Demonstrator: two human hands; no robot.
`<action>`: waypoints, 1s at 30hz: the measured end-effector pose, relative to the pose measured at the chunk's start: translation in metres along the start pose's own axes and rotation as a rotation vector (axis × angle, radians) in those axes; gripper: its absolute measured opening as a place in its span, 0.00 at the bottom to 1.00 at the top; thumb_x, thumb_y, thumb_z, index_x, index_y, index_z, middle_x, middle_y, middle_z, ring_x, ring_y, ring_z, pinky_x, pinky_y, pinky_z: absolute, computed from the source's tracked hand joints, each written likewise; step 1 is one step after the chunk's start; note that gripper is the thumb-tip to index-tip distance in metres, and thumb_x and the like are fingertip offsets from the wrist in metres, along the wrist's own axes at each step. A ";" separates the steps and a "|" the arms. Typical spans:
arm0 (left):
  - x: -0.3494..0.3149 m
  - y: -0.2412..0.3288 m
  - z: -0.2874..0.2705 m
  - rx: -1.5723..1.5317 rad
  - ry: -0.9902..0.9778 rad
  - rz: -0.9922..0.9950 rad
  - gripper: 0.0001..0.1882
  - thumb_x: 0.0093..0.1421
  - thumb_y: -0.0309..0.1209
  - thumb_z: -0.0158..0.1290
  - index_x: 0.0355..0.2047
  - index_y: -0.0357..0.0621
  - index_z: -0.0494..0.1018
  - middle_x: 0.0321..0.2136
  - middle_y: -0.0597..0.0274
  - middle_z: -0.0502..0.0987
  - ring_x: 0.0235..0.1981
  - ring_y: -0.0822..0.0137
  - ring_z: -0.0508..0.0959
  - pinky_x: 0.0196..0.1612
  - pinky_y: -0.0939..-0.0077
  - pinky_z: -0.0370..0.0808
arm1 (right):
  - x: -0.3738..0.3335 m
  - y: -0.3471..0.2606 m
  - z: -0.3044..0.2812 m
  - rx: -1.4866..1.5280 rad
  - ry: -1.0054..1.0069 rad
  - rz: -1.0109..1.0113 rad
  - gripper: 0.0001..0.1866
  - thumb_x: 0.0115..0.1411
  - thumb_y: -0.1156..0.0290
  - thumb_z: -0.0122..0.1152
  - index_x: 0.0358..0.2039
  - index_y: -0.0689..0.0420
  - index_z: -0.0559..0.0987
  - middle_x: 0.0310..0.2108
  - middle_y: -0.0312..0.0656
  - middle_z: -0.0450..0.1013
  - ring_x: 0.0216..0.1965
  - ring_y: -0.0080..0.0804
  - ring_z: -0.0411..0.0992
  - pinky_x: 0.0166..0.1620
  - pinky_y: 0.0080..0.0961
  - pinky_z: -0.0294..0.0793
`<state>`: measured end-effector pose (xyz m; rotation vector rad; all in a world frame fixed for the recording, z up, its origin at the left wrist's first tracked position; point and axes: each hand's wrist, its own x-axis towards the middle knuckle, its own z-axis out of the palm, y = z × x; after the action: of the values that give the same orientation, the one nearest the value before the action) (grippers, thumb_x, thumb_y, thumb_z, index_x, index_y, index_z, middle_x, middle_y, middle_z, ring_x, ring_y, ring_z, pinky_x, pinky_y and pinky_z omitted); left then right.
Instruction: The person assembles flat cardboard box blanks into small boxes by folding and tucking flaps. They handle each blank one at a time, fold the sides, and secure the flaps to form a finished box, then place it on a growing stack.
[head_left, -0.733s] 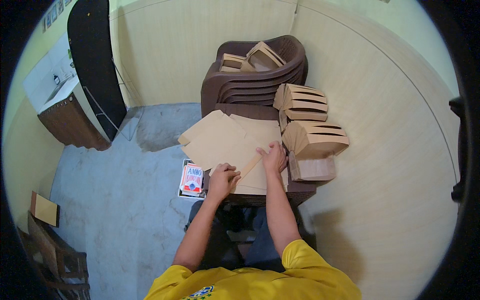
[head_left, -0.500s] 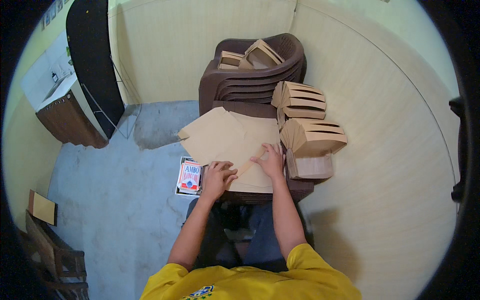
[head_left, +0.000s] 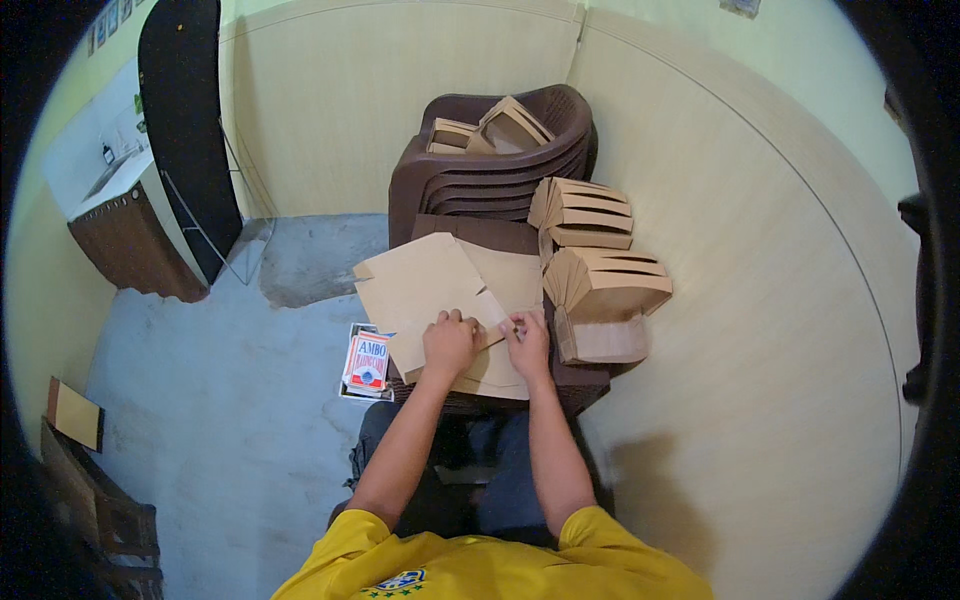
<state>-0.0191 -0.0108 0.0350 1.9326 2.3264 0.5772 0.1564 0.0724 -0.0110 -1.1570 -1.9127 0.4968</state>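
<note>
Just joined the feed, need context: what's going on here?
A person is working a tan sheet with both hands: the left grip is on its near part, the right grip at its right-hand corner. It lies over other tan paper on stacked brown chairs. Slotted tan paper forms stand to the right; a red-and-white card pack is at left.

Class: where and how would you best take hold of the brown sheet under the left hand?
Probably pinch the brown sheet by its left edge, coming from the left, thumb above, fingers beneath: that edge appears to overhang the seat, while the left hand covers its lower right part.
</note>
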 end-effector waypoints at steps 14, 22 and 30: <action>-0.032 0.016 0.016 -0.202 -0.112 0.083 0.13 0.62 0.41 0.66 0.44 0.52 0.89 0.62 0.59 0.78 0.67 0.45 0.71 0.71 0.30 0.62 | -0.052 -0.029 -0.038 -0.009 -0.130 0.261 0.24 0.57 0.74 0.75 0.55 0.59 0.83 0.33 0.48 0.83 0.32 0.34 0.82 0.40 0.33 0.82; -0.037 0.007 0.036 -0.429 0.227 0.211 0.11 0.63 0.39 0.66 0.42 0.48 0.83 0.49 0.58 0.80 0.58 0.50 0.76 0.68 0.48 0.68 | -0.093 -0.058 -0.009 -0.223 0.156 -0.108 0.30 0.58 0.73 0.69 0.62 0.64 0.75 0.47 0.52 0.85 0.47 0.50 0.80 0.54 0.44 0.78; -0.040 0.005 0.026 -0.395 0.198 0.266 0.16 0.63 0.39 0.65 0.49 0.51 0.83 0.51 0.59 0.80 0.55 0.49 0.75 0.61 0.54 0.74 | -0.118 -0.071 -0.036 -0.384 -0.068 -0.014 0.45 0.61 0.69 0.62 0.74 0.71 0.54 0.65 0.44 0.77 0.69 0.55 0.63 0.70 0.50 0.56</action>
<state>0.0016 -0.0421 0.0051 2.0705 1.8647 1.1971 0.1756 -0.0678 0.0056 -1.3804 -2.1336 0.1636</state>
